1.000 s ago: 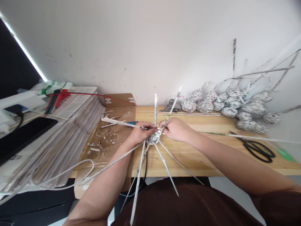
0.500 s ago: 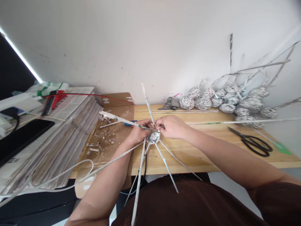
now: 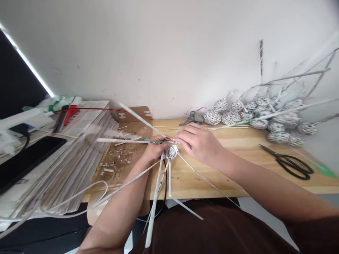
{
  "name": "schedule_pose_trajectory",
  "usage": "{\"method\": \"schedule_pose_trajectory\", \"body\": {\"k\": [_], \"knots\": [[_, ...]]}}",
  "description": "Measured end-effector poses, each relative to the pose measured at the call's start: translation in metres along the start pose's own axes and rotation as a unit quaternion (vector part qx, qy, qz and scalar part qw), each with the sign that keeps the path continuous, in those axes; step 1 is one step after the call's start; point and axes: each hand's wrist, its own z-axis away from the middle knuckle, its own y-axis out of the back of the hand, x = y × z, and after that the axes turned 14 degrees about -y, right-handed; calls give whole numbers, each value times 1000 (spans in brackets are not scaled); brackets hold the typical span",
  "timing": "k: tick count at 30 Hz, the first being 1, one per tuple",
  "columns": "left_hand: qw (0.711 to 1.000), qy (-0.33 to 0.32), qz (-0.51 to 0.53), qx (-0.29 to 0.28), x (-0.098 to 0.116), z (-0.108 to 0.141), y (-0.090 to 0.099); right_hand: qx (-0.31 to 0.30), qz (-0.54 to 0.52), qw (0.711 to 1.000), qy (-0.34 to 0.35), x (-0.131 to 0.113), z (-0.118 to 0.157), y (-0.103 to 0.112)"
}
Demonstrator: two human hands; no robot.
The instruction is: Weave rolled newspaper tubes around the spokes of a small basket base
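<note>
A small woven paper ball [image 3: 172,151] with several long paper strips fanning out from it is held over the wooden table. My left hand [image 3: 156,147] is closed on its left side, fingers pressed at the base of the strips. At its upper right, my right hand [image 3: 194,141] has bent fingers pinched near the ball's top; what lies between the fingertips is too small to make out. One bent strip [image 3: 170,180] hangs toward my lap, and another [image 3: 143,120] points up and left.
Black scissors [image 3: 291,163] lie at the right. Woven paper gourd shapes [image 3: 230,117] line the wall. Newspaper stacks [image 3: 87,151] carry a black phone [image 3: 31,160] at the left. Paper scraps cover the cardboard [image 3: 144,169]. A grey cloth [image 3: 194,117] sits behind my right hand.
My right hand has turned, its back more upward. The upper strips have swung left and lower, and the front strip now hangs straighter with a bend. The view has shifted slightly.
</note>
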Motion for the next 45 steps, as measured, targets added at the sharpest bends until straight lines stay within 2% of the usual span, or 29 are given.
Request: {"method": "schedule_pose_trajectory", "body": {"k": [4, 6, 8, 10, 13, 17, 23, 32, 39, 42, 45], "knots": [[995, 32, 83, 51, 2, -2, 0, 129, -104, 986, 11, 2, 16, 13], [989, 43, 132, 56, 4, -3, 0, 149, -137, 979, -8, 6, 22, 15], [984, 56, 167, 37, 6, -2, 0, 120, -169, 977, -48, 9, 23, 12], [979, 68, 190, 9, 6, -1, 1, 62, -216, 970, -89, 9, 22, 5], [974, 71, 216, -20, 4, 1, 2, 13, -290, 952, -99, 4, 17, -10], [967, 75, 239, -54, -1, 4, 3, 3, -341, 938, -58, -2, 7, -22], [962, 82, 231, -122, -1, 3, 3, -1, -289, 956, 44, 1, -2, -23], [958, 85, 256, -93, -7, 4, 4, 33, -280, 957, 70, 0, -2, -22], [960, 75, 260, -71, -6, 2, 4, 70, -322, 941, 83, -5, 4, -17], [962, 69, 257, -61, -2, 2, 6, 103, -362, 925, 46, -6, 11, -13], [965, 63, 248, -56, 4, 2, 8, 97, -356, 928, -41, 0, 16, -14]]}}
